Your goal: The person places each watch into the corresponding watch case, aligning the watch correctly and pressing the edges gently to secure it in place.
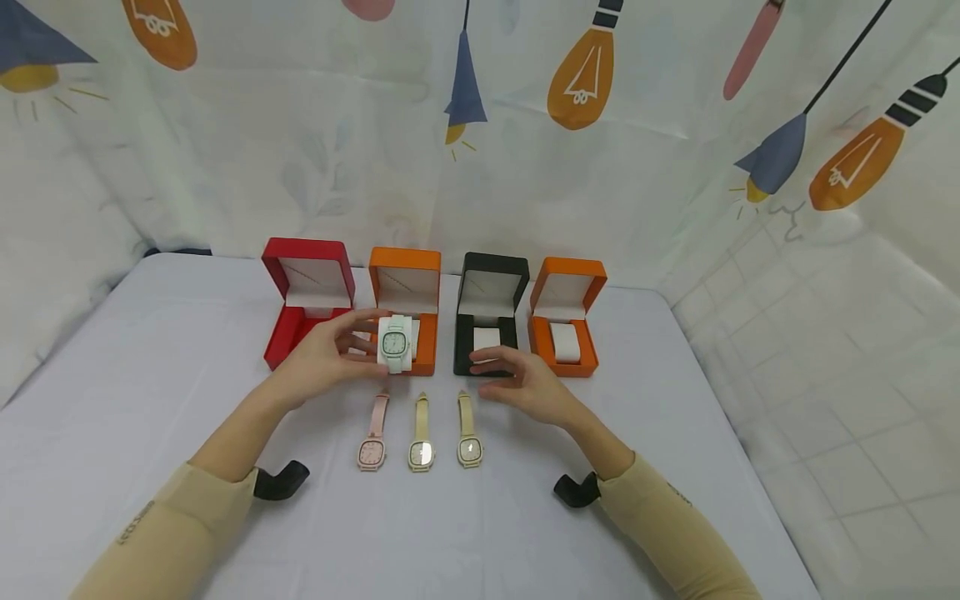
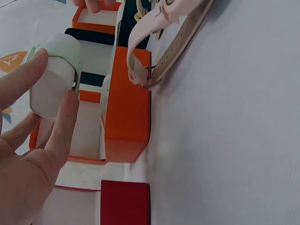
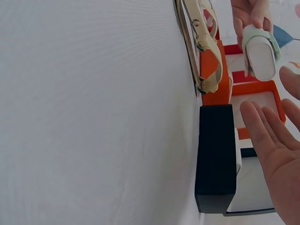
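Observation:
My left hand (image 1: 326,354) grips a white watch cushion (image 2: 47,89) between thumb and fingers. A mint-green watch (image 1: 394,343) is wrapped around that cushion, its square dial facing me in the head view. Both are held up in front of the left orange box (image 1: 406,257). My right hand (image 1: 532,387) is nearest to the black box (image 1: 495,264), fingers loosely bent with nothing between them. Nearer to me on the table lie a pink watch (image 1: 371,452), a pale yellow watch (image 1: 422,454) and a second yellow watch (image 1: 470,450).
An open red box (image 1: 307,248) stands at the left, partly hidden by my left hand. Another orange box (image 1: 573,267), also open, stands at the right with a white cushion (image 1: 565,342) inside. A patterned cloth (image 1: 495,192) hangs behind the table.

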